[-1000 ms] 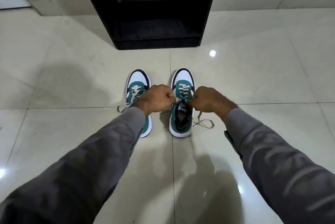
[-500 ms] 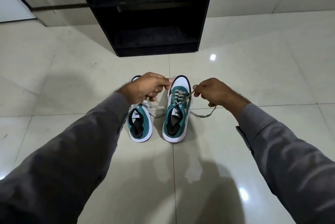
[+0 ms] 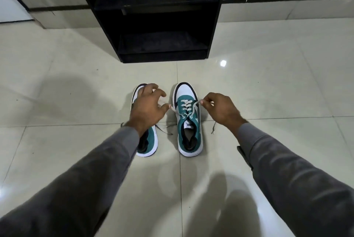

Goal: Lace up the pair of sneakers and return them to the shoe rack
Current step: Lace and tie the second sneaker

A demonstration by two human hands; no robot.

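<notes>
The right hand (image 3: 222,111) pinches one lace end (image 3: 195,106) just above the right sneaker (image 3: 188,121), which stands on the floor (image 3: 268,93) short of the rack (image 3: 159,25). The left hand (image 3: 147,107), fingers spread, seems to pinch the other end beside it, over the left sneaker (image 3: 148,140). Best to draw both ends evenly taut before crossing them.

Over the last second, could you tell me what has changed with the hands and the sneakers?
Both hands drew apart from the right sneaker, pulling its lace ends outward. The left hand has spread its fingers, pinching one end; the right hand pinches the other. Both sneakers remain on the floor before the shoe rack.
</notes>
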